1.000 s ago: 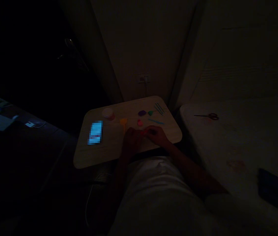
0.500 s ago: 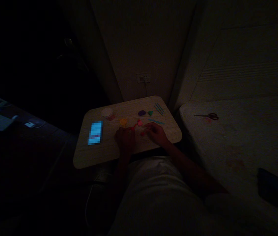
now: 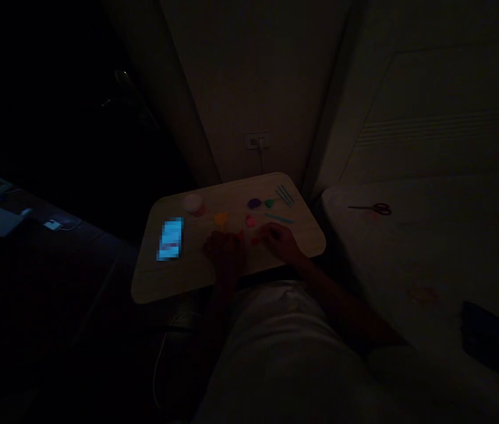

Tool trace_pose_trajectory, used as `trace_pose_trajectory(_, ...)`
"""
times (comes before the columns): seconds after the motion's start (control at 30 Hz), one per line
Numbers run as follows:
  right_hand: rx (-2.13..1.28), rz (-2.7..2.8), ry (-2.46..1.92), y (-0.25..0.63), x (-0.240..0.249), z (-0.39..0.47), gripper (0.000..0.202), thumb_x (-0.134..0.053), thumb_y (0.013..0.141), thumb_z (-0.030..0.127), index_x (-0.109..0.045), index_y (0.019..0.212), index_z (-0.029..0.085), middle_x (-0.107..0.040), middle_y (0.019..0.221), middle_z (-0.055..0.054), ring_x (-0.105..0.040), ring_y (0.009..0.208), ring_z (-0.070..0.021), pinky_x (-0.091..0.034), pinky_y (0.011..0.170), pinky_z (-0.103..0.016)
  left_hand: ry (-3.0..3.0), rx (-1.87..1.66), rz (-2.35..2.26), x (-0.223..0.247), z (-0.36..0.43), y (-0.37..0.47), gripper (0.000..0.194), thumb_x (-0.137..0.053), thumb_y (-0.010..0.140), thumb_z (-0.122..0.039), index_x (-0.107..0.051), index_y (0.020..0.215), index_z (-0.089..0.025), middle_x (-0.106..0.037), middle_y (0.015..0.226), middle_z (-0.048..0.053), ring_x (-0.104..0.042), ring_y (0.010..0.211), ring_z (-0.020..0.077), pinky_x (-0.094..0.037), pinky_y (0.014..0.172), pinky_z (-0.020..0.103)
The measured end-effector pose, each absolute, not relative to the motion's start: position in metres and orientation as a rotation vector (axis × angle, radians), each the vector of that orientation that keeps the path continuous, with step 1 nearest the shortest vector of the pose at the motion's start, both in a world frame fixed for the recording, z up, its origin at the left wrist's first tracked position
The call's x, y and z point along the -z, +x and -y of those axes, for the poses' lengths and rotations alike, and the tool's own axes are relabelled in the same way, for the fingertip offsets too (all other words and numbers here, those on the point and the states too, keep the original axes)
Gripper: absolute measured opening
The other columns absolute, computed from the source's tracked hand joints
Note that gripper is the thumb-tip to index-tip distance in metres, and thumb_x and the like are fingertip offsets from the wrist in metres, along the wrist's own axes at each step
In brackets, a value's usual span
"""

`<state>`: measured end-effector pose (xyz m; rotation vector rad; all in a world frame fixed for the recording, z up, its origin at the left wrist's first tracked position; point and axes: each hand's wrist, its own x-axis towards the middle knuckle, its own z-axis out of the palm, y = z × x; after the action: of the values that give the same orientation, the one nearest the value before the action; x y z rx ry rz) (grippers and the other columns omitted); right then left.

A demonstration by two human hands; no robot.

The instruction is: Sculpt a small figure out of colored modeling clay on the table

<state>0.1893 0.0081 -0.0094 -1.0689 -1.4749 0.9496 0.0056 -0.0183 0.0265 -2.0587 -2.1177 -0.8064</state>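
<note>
Through the head view, my only feed, the room is very dark. I see the left hand (image 3: 224, 250) low over the tabletop (image 3: 179, 280), its fingers curled in and closed on a red strip (image 3: 239, 234) that pokes out toward the right. The right hand (image 3: 279, 240) is bent inward, fingertips just beside a small red lump (image 3: 255, 241); I can't tell whether they touch or pinch it. Just beyond, I have a pink lump (image 3: 250, 221) between the hands and a yellow piece (image 3: 220, 219) past the left one. Farther back lie a purple lump (image 3: 254, 203), a green lump (image 3: 269, 203) and several teal sticks (image 3: 279, 218). On the left I make out a pale-lidded tub (image 3: 193, 205) and a glowing screen (image 3: 170, 238).
</note>
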Motion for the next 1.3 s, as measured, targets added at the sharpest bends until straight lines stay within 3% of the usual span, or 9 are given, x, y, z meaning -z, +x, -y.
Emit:
trace_pose_trajectory(0.3, -0.966, 1.537, -1.055, 0.188, 0.0, -0.004, 0.019, -0.063, 0.09, 0.038, -0.072, 0.088, 0.021, -0.077, 0.086, -0.004, -0.068, 0.079, -0.0185, -0.051, 0.075, -0.03, -2.06, 0.742, 2.096, -0.025, 0.018, 0.005, 0.027, -0.059, 0.095, -0.042, -0.066, 0.094, -0.017, -0.06, 0.111, 0.023, -0.054, 0.106, 0.0421, -0.039, 0.093, 0.061)
trace_pose_trajectory(0.67, -0.943, 1.557, -1.063, 0.188, 0.001, -0.004, 0.02, -0.063, 0.091, 0.038, -0.072, 0.089, 0.02, -0.077, 0.087, -0.004, -0.068, 0.078, -0.018, -0.05, 0.074, -0.03, -2.074, 0.94, 2.001, -0.012, 0.013, 0.0, 0.033, -0.063, 0.088, -0.036, -0.06, 0.113, -0.015, -0.059, 0.113, 0.021, -0.054, 0.106, 0.0404, -0.041, 0.095, 0.059)
trace_pose_trajectory(0.77, -0.943, 1.551, -1.092, 0.188, 0.004, -0.005, 0.019, -0.063, 0.091, 0.037, -0.073, 0.091, 0.021, -0.077, 0.085, -0.003, -0.066, 0.075, -0.0174, -0.049, 0.071, -0.029, -2.171, 1.19, 1.804, -0.008, 0.012, -0.005, 0.032, -0.059, 0.085, -0.027, -0.054, 0.115, -0.016, -0.057, 0.111, 0.018, -0.054, 0.107, 0.0362, -0.044, 0.096, 0.056)
trace_pose_trajectory(0.9, -0.952, 1.54, -1.085, 0.188, 0.007, -0.006, 0.015, -0.064, 0.089, 0.033, -0.073, 0.093, 0.021, -0.077, 0.087, -0.004, -0.068, 0.078, -0.0183, -0.05, 0.074, -0.03, -2.28, 1.436, 1.493, -0.004, 0.013, -0.009, 0.015, -0.043, 0.095, -0.02, -0.048, 0.109, -0.019, -0.055, 0.104, 0.012, -0.055, 0.102, 0.0266, -0.048, 0.097, 0.048)
trace_pose_trajectory(1.07, -0.985, 1.521, -1.065, 0.188, 0.003, -0.004, 0.019, -0.067, 0.087, 0.037, -0.072, 0.094, 0.021, -0.076, 0.086, -0.004, -0.066, 0.076, -0.018, -0.049, 0.07, -0.03, -2.493, 1.477, 1.531, -0.002, 0.013, -0.005, 0.02, -0.033, 0.105, -0.023, -0.052, 0.109, -0.02, -0.062, 0.102, 0.01, -0.062, 0.096, 0.0211, -0.053, 0.089, 0.038)
trace_pose_trajectory(1.2, -0.973, 1.533, -1.038, 0.188, -0.003, 0.0, 0.031, -0.072, 0.085, 0.041, -0.073, 0.11, 0.021, -0.073, 0.081, -0.001, -0.062, 0.069, -0.0168, -0.048, 0.065, -0.028, -2.594, 1.328, 1.589, -0.004, 0.014, -0.004, 0.029, -0.037, 0.108, -0.034, -0.06, 0.118, -0.019, -0.07, 0.104, 0.011, -0.067, 0.095, 0.0224, -0.054, 0.086, 0.037)
trace_pose_trajectory(1.3, -0.933, 1.599, -1.008, 0.188, -0.005, 0.002, 0.042, -0.078, 0.083, 0.042, -0.072, 0.118, 0.021, -0.072, 0.082, -0.001, -0.06, 0.068, -0.0165, -0.047, 0.063, -0.028, -2.636, 1.1, 1.474, -0.007, 0.015, -0.006, 0.039, -0.037, 0.108, -0.041, -0.069, 0.106, -0.019, -0.073, 0.097, 0.011, -0.067, 0.092, 0.0247, -0.052, 0.085, 0.039)
